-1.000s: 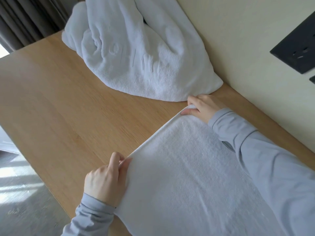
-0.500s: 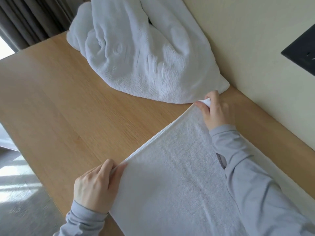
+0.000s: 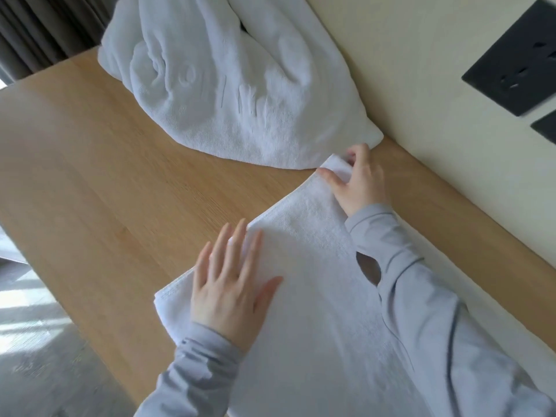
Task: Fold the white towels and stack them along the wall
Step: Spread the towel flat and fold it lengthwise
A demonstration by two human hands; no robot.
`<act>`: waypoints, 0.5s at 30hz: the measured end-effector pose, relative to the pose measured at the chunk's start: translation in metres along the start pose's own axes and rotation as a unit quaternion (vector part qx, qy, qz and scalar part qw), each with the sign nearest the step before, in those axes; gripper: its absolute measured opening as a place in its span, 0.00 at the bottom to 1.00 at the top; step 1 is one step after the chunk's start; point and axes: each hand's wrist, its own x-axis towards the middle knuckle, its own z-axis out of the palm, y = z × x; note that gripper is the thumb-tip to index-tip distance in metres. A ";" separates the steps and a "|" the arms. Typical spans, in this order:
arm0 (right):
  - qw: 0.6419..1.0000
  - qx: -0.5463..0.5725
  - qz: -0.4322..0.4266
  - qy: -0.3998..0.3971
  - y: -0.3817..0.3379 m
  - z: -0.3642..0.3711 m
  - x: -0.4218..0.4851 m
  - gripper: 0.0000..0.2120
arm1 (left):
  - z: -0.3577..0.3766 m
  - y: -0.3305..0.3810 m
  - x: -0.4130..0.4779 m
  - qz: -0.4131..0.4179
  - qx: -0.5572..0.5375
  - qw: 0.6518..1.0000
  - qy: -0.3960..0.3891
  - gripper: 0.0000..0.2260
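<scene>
A white towel (image 3: pixel 316 296) lies spread flat on the wooden table (image 3: pixel 105 176), running from the near edge toward the wall. My left hand (image 3: pixel 231 284) rests flat on its near left part, fingers spread, holding nothing. My right hand (image 3: pixel 358 182) pinches the towel's far corner, which is bunched up between thumb and fingers. Just beyond that corner, a heap of crumpled white towels (image 3: pixel 234 85) lies against the wall.
A cream wall (image 3: pixel 436 100) runs along the table's right side and carries a black socket plate (image 3: pixel 517 58). Dark curtains (image 3: pixel 42 28) hang at the far left. Grey floor (image 3: pixel 36 341) shows past the table's left edge.
My left hand let go of the towel's near corner and now lies flat on top of it. My right hand still grips the far corner, now bunched and slightly raised.
</scene>
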 end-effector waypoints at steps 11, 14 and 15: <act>0.938 0.122 0.105 -0.307 -0.005 -0.042 0.024 0.11 | 0.017 -0.005 -0.004 0.050 0.060 0.995 -0.069 0.29; 0.952 0.170 0.074 -0.245 -0.009 -0.043 0.017 0.10 | 0.018 -0.005 -0.005 0.050 0.059 0.995 -0.068 0.28; 0.958 0.197 0.063 -0.199 -0.009 -0.043 0.015 0.10 | 0.017 -0.005 -0.005 0.050 0.057 0.995 -0.072 0.28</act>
